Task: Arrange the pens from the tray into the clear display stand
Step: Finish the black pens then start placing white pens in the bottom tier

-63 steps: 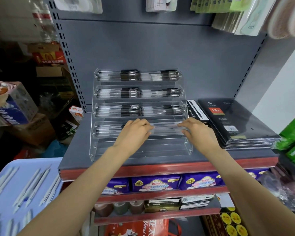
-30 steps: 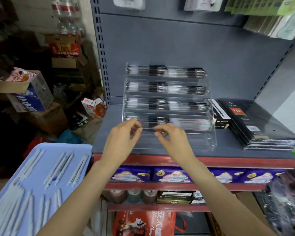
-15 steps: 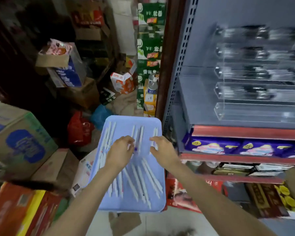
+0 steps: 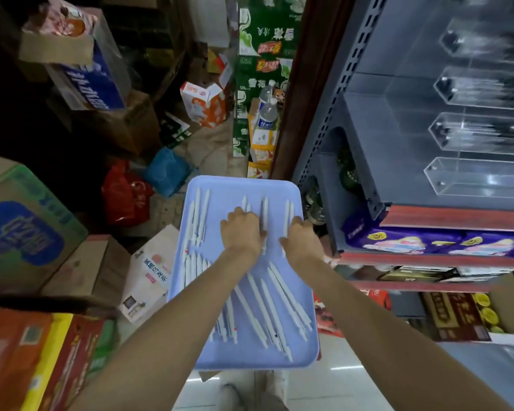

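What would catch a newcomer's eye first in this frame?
The pale blue tray in the lower middle, strewn with white pens, with the left hand and right hand down on pens at its far end. At upper right, the clear display stand sits on the grey shelf.

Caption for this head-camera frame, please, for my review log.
Both hands, left hand and right hand, reach onto white pens lying on the blue tray beside the clear display stand.

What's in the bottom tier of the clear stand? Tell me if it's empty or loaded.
Empty, as far as shows: the bottom tier of the clear display stand reads as bare acrylic, while blurred dark shapes fill tiers above.
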